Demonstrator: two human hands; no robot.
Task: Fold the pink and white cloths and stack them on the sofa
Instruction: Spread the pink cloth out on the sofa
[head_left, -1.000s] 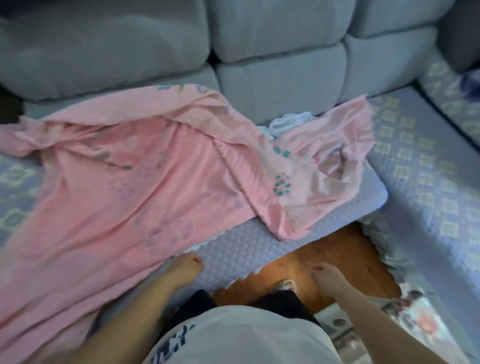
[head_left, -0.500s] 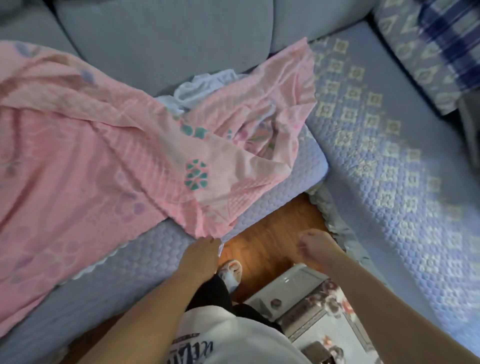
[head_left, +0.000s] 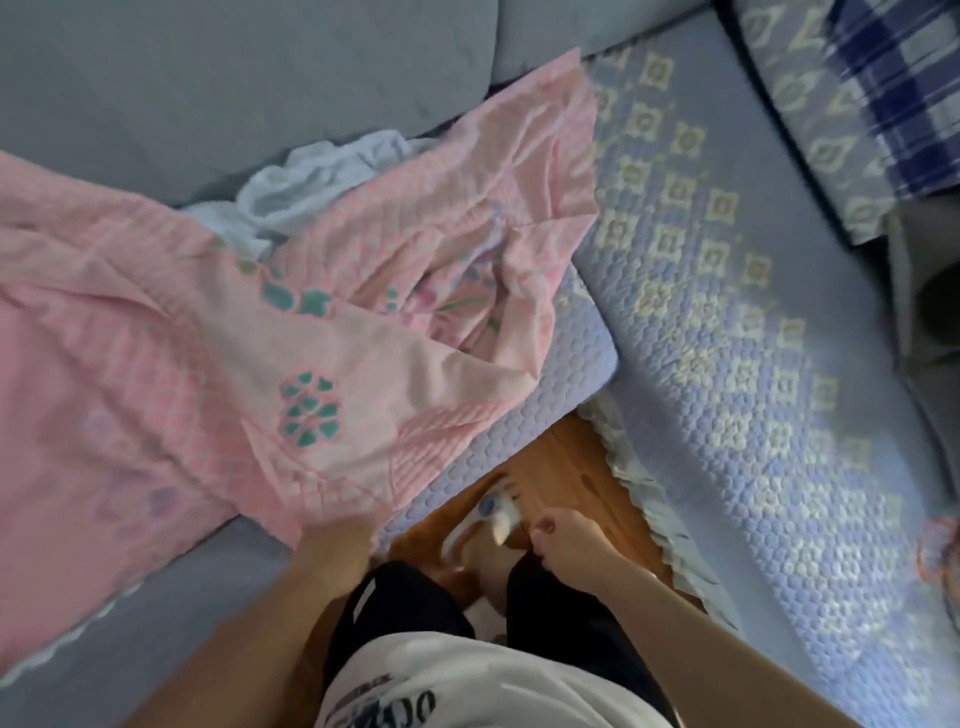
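Nothing folded yet: pink cloth (head_left: 218, 374) and white cloth (head_left: 317, 182) rumpled on sofa (head_left: 727, 322); left hand (head_left: 335, 540) at pink hem, grip hidden; right hand (head_left: 569, 540) curled, empty.

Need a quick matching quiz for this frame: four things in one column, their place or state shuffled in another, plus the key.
Things:
1. pink floral cloth
2. crumpled white cloth
3. left hand
4. right hand

Places or states:
A. bunched against the grey sofa backrest, partly under pink fabric
B. over the wooden floor, holding no cloth
C. spread unfolded across the seat
D. at the pink cloth's near corner

Pairs: 1-C, 2-A, 3-D, 4-B
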